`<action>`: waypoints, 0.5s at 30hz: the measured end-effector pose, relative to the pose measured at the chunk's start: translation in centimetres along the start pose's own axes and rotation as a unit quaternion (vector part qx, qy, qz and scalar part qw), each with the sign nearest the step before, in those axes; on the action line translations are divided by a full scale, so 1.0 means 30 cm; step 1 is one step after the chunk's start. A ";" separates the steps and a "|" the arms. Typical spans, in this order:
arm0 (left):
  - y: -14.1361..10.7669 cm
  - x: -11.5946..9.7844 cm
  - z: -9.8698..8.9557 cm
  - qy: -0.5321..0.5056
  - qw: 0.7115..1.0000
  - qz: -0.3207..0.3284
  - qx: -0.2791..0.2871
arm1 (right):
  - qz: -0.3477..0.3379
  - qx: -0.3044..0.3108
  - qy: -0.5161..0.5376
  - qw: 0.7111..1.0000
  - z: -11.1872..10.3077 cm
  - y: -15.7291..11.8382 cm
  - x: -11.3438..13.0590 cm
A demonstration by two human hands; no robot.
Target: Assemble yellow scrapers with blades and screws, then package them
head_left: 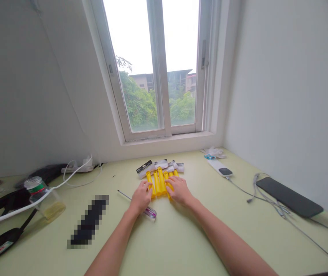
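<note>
Several yellow tube-shaped pieces point(160, 183) stand or lie side by side in a row on the pale green table point(164, 245). At the left end of the row, my left hand point(141, 197) has its curled fingers against the outer piece. My right hand point(178, 188) rests its fingers over the pieces at the right end. Below my left hand lies a screwdriver point(150, 212) with a clear and purple handle, its shaft pointing to the upper left. Behind the row are a black-and-white card point(145, 168) and several whitish packets point(170, 167).
A jar point(48, 205) with yellowish contents and black straps point(1, 243) are at left, crossed by a white cable point(51, 188). A pixelated dark object point(89, 222) lies left of centre. At right are a white device point(220, 168), a black phone-like slab point(290, 196) and grey cables point(279, 209).
</note>
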State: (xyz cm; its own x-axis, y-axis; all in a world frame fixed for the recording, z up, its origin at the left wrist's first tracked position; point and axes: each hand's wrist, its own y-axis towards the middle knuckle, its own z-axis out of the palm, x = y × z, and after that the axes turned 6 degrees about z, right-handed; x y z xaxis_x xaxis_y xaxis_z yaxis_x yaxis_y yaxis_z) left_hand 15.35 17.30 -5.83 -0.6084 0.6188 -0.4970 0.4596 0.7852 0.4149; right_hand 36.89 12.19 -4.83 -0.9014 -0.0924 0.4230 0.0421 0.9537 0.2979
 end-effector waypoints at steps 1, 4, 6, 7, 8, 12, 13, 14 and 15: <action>0.000 0.002 0.000 0.000 1.000 0.000 0.000 | 0.000 0.001 -0.001 1.000 -0.001 0.000 0.001; 0.001 0.008 0.003 0.000 1.000 -0.001 -0.001 | 0.001 0.001 -0.002 1.000 -0.003 -0.002 0.002; 0.001 0.010 0.004 0.000 1.000 -0.001 -0.003 | 0.002 0.002 -0.002 1.000 -0.005 -0.003 0.003; 0.001 0.011 0.005 0.000 1.000 -0.001 -0.005 | 0.002 0.002 -0.003 1.000 -0.006 -0.003 0.003; 0.001 0.011 0.005 0.000 1.000 -0.002 -0.006 | 0.001 0.002 -0.003 1.000 -0.006 -0.004 0.004; -0.001 0.006 0.003 -0.004 1.000 -0.005 -0.008 | 0.000 0.004 -0.005 1.000 -0.007 -0.005 0.007; -0.002 0.004 0.002 -0.005 1.000 -0.006 -0.007 | 0.000 0.005 -0.006 1.000 -0.007 -0.005 0.008; -0.003 0.002 0.001 -0.007 1.000 -0.007 -0.007 | 0.000 0.007 -0.007 1.000 -0.008 -0.005 0.008; -0.003 0.000 0.000 -0.009 1.000 -0.008 -0.006 | 0.000 0.010 -0.008 1.000 -0.010 -0.005 0.007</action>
State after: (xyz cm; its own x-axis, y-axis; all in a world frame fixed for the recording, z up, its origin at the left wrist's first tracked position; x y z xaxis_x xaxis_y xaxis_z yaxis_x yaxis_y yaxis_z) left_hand 15.30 17.24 -5.87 -0.6037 0.6059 -0.5180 0.4412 0.7952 0.4159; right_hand 36.83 11.94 -4.53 -0.9083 -0.0879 0.4090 0.0335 0.9592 0.2806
